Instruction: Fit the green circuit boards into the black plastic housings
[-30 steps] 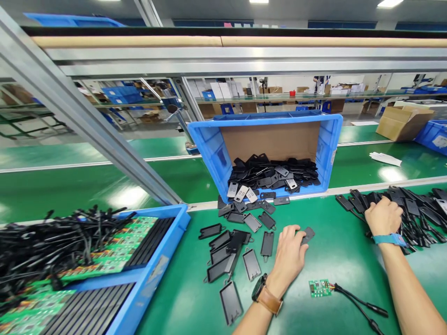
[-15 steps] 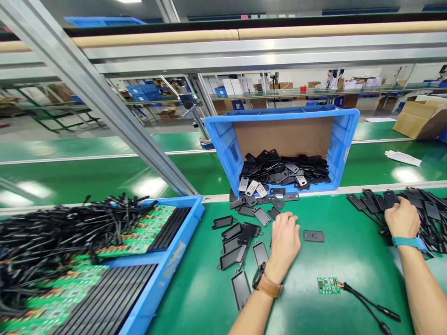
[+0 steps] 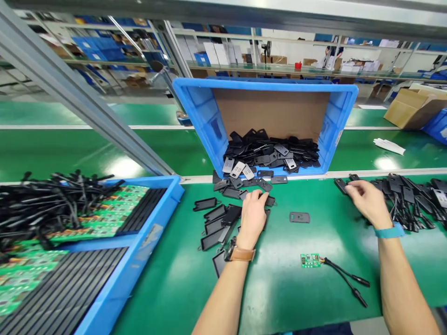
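My left hand (image 3: 253,217) reaches into loose black plastic case halves, its fingers bent around the edge of one case half (image 3: 270,201) and partly hiding it. At the right, my right hand (image 3: 368,202) has its fingertips closed at the end of a flat black case (image 3: 340,186), beside a pile of black cased cables (image 3: 410,197). A flat black cover (image 3: 299,217) lies alone between my hands. Nearer to me rests a small green circuit board (image 3: 310,260) with two black cable leads (image 3: 345,279). More open case halves (image 3: 213,239) lie left of my left hand.
A blue bin (image 3: 197,125) tipped on its side holds many black covers (image 3: 272,153). On the left, a blue tray (image 3: 164,204) carries circuit boards with cables (image 3: 129,204). A metal post (image 3: 87,107) slants above it. A white glove (image 3: 389,146) lies behind, right.
My right hand has moved left along the cable pile to the case at its left end. My left hand remains among the case halves. The camera view has tilted down and shifted.
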{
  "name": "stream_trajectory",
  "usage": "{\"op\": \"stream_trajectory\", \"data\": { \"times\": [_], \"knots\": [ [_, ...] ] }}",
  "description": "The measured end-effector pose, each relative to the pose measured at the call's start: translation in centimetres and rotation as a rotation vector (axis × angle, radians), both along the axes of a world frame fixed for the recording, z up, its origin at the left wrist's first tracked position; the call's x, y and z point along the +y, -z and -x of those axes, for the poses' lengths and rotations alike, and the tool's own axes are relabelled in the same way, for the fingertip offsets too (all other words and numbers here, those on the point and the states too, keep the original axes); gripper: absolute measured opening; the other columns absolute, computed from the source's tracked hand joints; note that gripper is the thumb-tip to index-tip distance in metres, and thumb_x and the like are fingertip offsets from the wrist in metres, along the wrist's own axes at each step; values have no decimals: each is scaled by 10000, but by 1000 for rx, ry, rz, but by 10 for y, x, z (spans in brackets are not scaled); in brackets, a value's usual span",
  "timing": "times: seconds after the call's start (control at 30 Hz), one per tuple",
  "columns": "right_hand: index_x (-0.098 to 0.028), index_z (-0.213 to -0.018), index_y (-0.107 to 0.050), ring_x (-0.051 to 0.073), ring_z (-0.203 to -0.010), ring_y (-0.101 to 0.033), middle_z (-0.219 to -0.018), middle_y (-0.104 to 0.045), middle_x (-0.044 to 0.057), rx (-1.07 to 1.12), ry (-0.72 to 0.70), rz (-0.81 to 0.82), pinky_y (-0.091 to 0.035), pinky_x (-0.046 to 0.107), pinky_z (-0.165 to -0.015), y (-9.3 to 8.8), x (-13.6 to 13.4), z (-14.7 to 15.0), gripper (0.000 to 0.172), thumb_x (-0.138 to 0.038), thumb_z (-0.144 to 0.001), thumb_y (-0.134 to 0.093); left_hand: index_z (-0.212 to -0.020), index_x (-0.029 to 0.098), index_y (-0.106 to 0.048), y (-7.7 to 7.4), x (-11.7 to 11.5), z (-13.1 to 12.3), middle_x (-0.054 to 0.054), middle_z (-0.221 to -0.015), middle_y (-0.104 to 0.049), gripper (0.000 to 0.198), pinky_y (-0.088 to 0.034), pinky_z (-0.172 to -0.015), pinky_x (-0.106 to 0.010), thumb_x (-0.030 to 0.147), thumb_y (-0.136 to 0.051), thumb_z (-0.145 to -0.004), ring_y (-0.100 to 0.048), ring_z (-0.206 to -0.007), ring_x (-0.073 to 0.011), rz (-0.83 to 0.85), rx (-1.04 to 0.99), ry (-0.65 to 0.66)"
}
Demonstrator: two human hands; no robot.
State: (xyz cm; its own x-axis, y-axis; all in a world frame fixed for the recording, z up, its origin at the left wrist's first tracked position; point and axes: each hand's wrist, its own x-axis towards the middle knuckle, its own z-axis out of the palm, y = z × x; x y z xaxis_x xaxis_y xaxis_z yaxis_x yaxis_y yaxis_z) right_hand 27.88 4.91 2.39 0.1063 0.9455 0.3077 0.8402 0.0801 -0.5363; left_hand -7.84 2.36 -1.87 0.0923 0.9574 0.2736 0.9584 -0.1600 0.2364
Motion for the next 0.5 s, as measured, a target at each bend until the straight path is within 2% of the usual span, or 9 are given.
{"op": "stream_trajectory", "data": {
  "times": [0.07,0.1,0.17,0.23,0.3,0.4,0.5],
  "knots": [
    [-190,-925,-699,209,-758,-614,-837,-698,64,129,-434,267,-471,308,-691,-9,-15,27,315,-481,-881,-585,-1278,195,-617,-3,0,0,-137,-1149,-573,530,-439,-898,-429,7,-393,-836,-504,-1017,-283,11,24,-18],
    [-200,-880,-698,190,-701,-600,-778,-688,37,151,-585,387,-452,286,-638,-11,-25,41,301,-490,-862,-620,-1271,201,-615,-4,-1,0,-133,-1116,-565,500,-438,-878,-426,28,-399,-854,-501,-995,-281,12,37,-27],
    [-213,-885,-689,158,-593,-554,-669,-640,-10,113,-751,579,-389,256,-543,-11,-45,66,288,-483,-789,-718,-1237,202,-615,-6,-3,0,-128,-1074,-550,422,-432,-851,-420,74,-418,-887,-490,-984,-284,11,57,-36],
    [-215,-870,-673,165,-623,-549,-701,-632,-12,-63,-811,615,-341,255,-535,-7,-65,88,370,-452,-645,-847,-1194,199,-605,-9,-5,-1,-129,-1075,-542,354,-423,-835,-417,97,-447,-894,-480,-998,-292,17,61,-40],
    [-208,-847,-647,198,-720,-568,-788,-646,14,-259,-790,574,-332,268,-567,-3,-81,102,415,-404,-578,-895,-1161,201,-582,-12,-8,-2,-133,-1110,-541,329,-411,-840,-419,78,-467,-877,-474,-1030,-298,25,49,-36],
    [-190,-834,-616,224,-801,-577,-865,-649,51,-434,-745,539,-346,286,-612,0,-93,113,339,-303,-635,-866,-1110,207,-550,-17,-10,-3,-124,-1104,-582,329,-395,-863,-423,26,-466,-848,-488,-1063,-297,25,12,-11],
    [-185,-806,-596,210,-804,-570,-870,-641,51,-406,-789,536,-341,283,-625,-1,-90,115,260,-224,-685,-824,-1062,209,-536,-18,-10,-3,-98,-990,-644,294,-398,-857,-422,19,-469,-848,-549,-1012,-292,21,-39,6]
  ]
}}
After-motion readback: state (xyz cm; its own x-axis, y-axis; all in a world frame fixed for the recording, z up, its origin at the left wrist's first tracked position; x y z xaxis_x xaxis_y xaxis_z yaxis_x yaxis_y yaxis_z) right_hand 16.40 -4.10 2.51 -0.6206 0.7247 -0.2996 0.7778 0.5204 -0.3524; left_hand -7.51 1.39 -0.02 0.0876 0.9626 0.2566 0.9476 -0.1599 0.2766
